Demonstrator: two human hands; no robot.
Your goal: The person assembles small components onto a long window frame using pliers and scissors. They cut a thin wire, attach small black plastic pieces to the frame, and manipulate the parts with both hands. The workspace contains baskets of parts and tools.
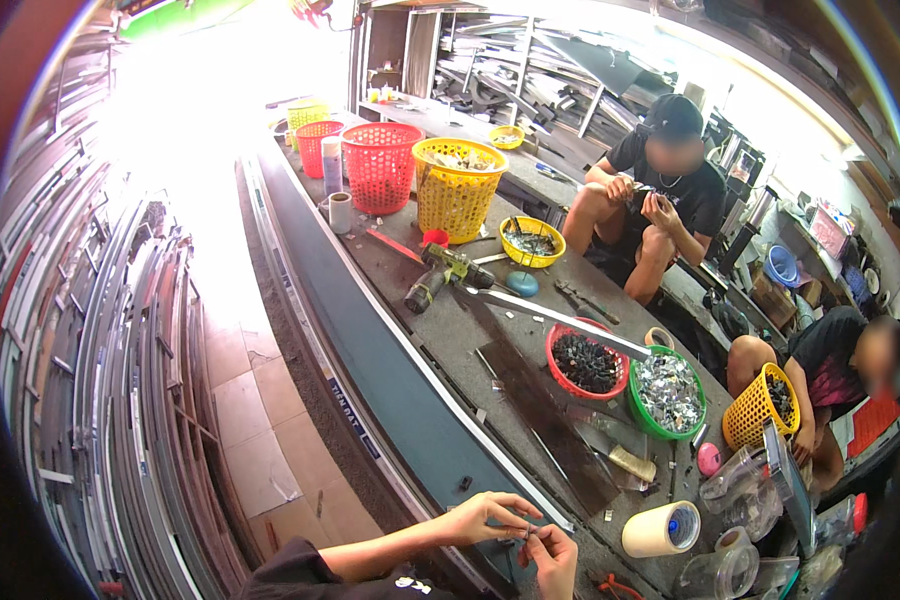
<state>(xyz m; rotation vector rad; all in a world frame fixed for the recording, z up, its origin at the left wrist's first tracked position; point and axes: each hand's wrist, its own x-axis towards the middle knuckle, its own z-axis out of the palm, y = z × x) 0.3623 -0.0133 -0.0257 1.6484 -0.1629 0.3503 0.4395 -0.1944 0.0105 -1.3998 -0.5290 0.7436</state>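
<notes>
My left hand (492, 517) and my right hand (552, 560) meet at the lower middle, above the near end of the workbench. The fingertips of both pinch together around a tiny greyish piece, too small to name. My left forearm reaches in from the lower left. Under and beyond my hands runs a long dark grey panel (400, 375) with a pale metal edge. A small black part (465, 484) lies on it just past my left hand. To the right of my right hand are a wide cream tape roll (653, 531) and orange-handled pliers (618, 586).
On the bench stand a red basket (582, 387) of black parts, a green basket (667, 425) of metal parts, a cordless drill (448, 275) and tall yellow and red baskets (380, 170). Two people sit along the right side. Long metal profiles (120, 380) fill the left.
</notes>
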